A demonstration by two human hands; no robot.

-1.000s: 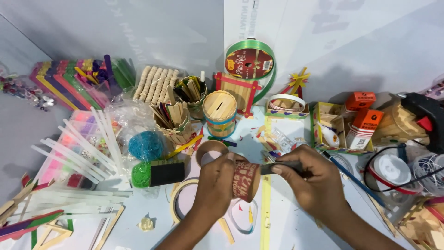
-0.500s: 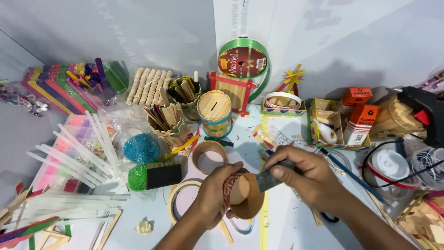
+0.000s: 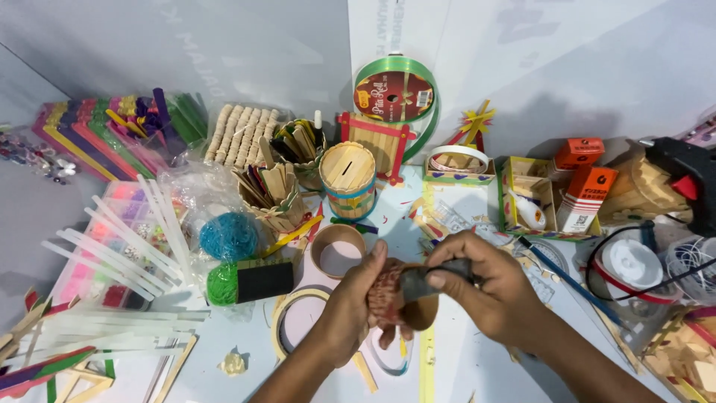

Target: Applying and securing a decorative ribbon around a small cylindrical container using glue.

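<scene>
1. The table (image 3: 477, 373) is pale and crowded with craft stuff, and my work sits near its front edge, in the middle.
2. My left hand (image 3: 350, 310) has its grip closed around a short cardboard ring (image 3: 388, 298). The ring is tan, wrapped with reddish-brown patterned cord, and is lifted just above the table.
3. My right hand (image 3: 485, 287) has its grip closed on a dark grey tool (image 3: 429, 280), whose end touches the ring's side.
4. A green strap roll (image 3: 397, 93) stands upright at the back against the wall, with a round red and gold label at its centre.
5. A round stick box (image 3: 347, 179) with a slot in its top stands behind my hands.
6. A bare tan ring (image 3: 338, 250) lies flat just behind my left hand, and a thin tape ring (image 3: 287, 321) lies beside my left wrist.
7. A black block (image 3: 265, 280) lies against a green yarn ball (image 3: 221, 283), left of the rings.
8. A blue yarn ball (image 3: 227, 235) sits in a clear bag just behind them.
9. Two small orange cartons (image 3: 585, 175) with white labels stand right of centre, beside a yellow-edged tray (image 3: 529, 201).
</scene>
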